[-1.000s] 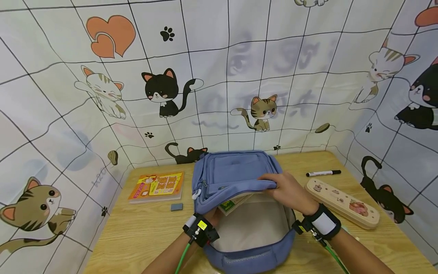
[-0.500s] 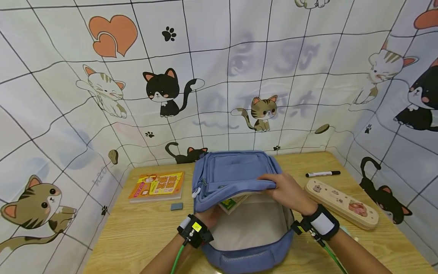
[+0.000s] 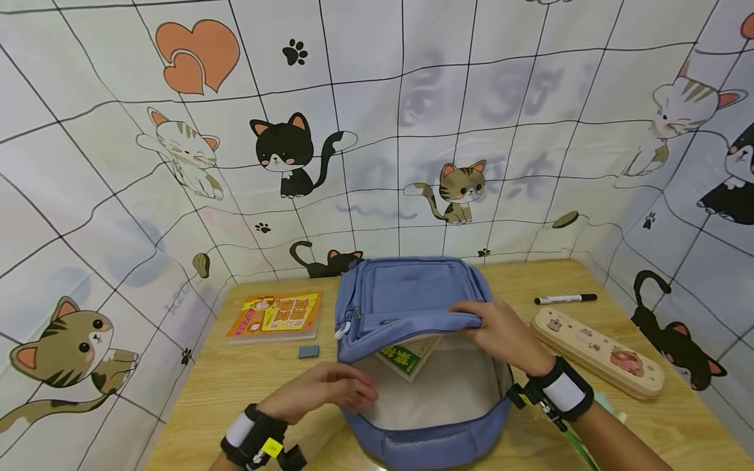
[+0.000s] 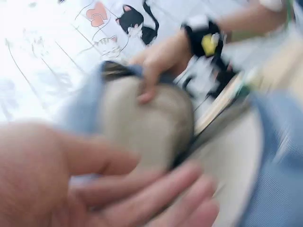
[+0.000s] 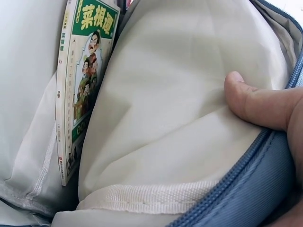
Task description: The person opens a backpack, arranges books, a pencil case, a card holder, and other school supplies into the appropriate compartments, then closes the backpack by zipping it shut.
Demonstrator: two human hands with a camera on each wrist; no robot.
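A blue backpack lies on the table, its zipped main compartment spread wide to show a pale lining. My right hand pinches the edge of the raised front flap, thumb on the lining side in the right wrist view. Inside the bag sits a green-and-cream book, partly hidden under the flap; the right wrist view shows the illustrated cover of the book. Holding nothing, my left hand hovers at the left rim of the opening with its fingers loosely extended. That hand is blurred in the left wrist view.
An orange-and-yellow book lies at the back left, with a small blue-grey eraser in front of it. To the right of the bag are a cream pencil case and a marker. A cat-print sheet surrounds the table.
My left hand has come out of the backpack and moved left, leaving the green-and-cream book inside. The right hand keeps its hold on the flap.
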